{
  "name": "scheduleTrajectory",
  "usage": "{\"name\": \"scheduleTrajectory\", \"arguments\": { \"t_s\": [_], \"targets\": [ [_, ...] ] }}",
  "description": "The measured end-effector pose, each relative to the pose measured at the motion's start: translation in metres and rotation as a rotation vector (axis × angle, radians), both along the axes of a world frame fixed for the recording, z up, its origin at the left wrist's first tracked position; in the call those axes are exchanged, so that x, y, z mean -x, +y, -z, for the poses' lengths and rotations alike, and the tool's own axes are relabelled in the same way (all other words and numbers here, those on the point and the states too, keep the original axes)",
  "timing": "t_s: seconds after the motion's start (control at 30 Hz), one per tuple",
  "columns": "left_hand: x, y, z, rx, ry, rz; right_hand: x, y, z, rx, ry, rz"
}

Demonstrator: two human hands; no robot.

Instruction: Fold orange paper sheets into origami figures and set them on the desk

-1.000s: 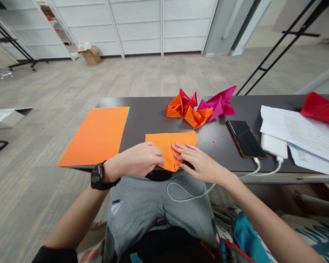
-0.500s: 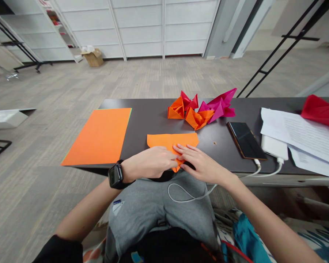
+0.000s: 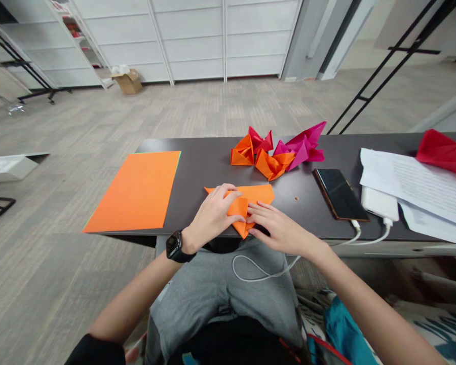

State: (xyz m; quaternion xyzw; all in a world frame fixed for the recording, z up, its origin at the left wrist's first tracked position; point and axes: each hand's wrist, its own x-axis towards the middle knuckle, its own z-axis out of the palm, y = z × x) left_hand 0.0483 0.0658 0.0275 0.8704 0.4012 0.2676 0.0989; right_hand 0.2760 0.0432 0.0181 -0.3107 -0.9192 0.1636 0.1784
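Note:
A folded sheet of orange paper (image 3: 259, 193) lies at the front edge of the dark table, its lower point toward me. My left hand (image 3: 216, 209), a black watch on its wrist, has curled fingers and thumb around a raised flap on the paper's left side. Across the lower right part of the same sheet, the fingers of my right hand (image 3: 274, 223) rest outstretched and press it down. Behind the sheet stand folded orange paper shapes (image 3: 275, 165), a red one (image 3: 261, 140) and a magenta one (image 3: 306, 144).
Flat orange sheets (image 3: 137, 190) lie at the table's left end. On the right are a phone (image 3: 340, 193), a white power bank (image 3: 380, 204) with cables, printed papers (image 3: 421, 177) and a red cloth-like item (image 3: 446, 154). A white cable loops over my lap.
My left hand has moved up and left from the paper's centre and now has a left flap lifted and folded inward. My right hand stays pressed in place.

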Motion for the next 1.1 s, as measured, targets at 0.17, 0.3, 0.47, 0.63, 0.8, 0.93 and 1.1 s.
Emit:
{"name": "scheduleTrajectory", "arguments": {
  "t_s": [0.17,0.3,0.47,0.63,0.8,0.93,1.1],
  "targets": [
    [0.006,-0.024,0.008,-0.100,0.085,-0.005,-0.001,0.000,0.001,-0.010,0.033,0.011],
    [0.011,-0.038,0.013,-0.097,0.200,-0.044,-0.002,0.001,0.002,-0.005,0.046,-0.007],
    [0.012,-0.041,0.017,-0.069,0.286,-0.051,-0.002,0.001,0.002,-0.022,0.028,-0.002],
    [0.012,-0.040,0.017,-0.074,0.315,-0.044,-0.003,0.001,0.004,-0.026,0.045,0.006],
    [0.013,-0.040,0.019,-0.079,0.326,-0.051,-0.002,0.001,0.003,-0.020,0.068,0.011],
    [0.012,-0.040,0.020,-0.067,0.334,-0.056,-0.001,0.000,0.001,-0.013,0.058,0.013],
    [0.012,-0.041,0.020,-0.074,0.324,-0.057,0.000,-0.001,0.001,0.000,0.013,0.033]
  ]
}}
